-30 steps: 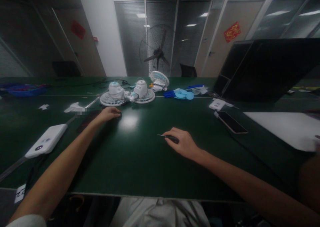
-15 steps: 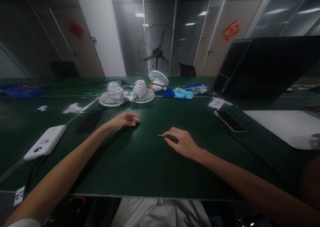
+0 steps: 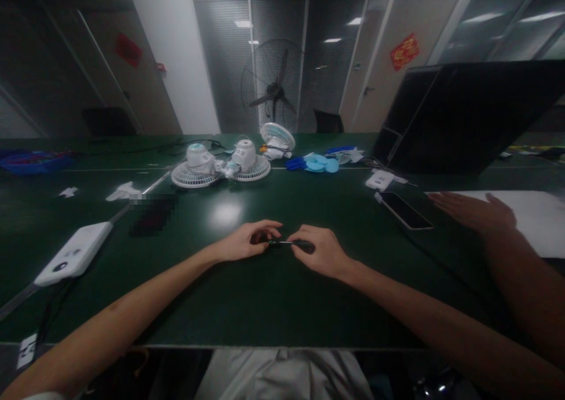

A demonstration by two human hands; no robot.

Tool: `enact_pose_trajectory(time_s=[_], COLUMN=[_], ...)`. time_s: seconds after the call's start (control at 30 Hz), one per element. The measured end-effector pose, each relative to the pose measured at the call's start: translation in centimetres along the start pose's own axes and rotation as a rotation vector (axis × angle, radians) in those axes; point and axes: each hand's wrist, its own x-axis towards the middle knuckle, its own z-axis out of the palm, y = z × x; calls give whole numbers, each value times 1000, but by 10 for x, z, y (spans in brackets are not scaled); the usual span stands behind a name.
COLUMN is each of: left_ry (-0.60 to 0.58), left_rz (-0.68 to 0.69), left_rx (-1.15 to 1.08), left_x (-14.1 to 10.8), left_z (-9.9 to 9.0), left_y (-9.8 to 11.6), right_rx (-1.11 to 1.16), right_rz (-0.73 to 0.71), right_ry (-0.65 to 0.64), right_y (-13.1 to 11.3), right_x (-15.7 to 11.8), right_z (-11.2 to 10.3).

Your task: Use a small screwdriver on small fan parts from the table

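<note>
My right hand (image 3: 320, 252) is closed round the black handle of a small screwdriver (image 3: 304, 246), its thin metal shaft pointing left. Facing it, my left hand (image 3: 247, 241) pinches a small dark piece (image 3: 272, 242) between thumb and fingers. The screwdriver's tip meets this piece or lies right against it; its exact kind is too small to make out. Both hands are low over the green table (image 3: 229, 306), near its front edge.
Small white fans (image 3: 200, 167) lie beyond my hands, beside blue gloves (image 3: 320, 163). A phone (image 3: 406, 210) and a white device (image 3: 379, 180) are at right. Another person's hand (image 3: 477, 212) rests over a white sheet (image 3: 536, 212). A white power bank-like box (image 3: 75, 253) stands left.
My left hand has come right and nearer with the small dark piece, meeting the screwdriver's tip. My right hand has barely moved. Another person's hand has reached in over the white sheet.
</note>
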Motion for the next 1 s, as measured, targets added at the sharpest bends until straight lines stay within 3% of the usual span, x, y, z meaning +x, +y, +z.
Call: enact_pose_trajectory(time_s=[0.2, 0.5, 1.0], left_ry=[63, 50, 9], left_rz=[16, 45, 45], left_rx=[49, 9, -9], left_x=[2, 2, 3], left_z=[8, 10, 10], left_y=[-2, -2, -1], right_rx=[-8, -1, 59], right_rz=[8, -23, -14], right_ry=[-6, -53, 34], right_y=[-3, -4, -2], right_x=[1, 0, 5], right_z=[-1, -3, 2])
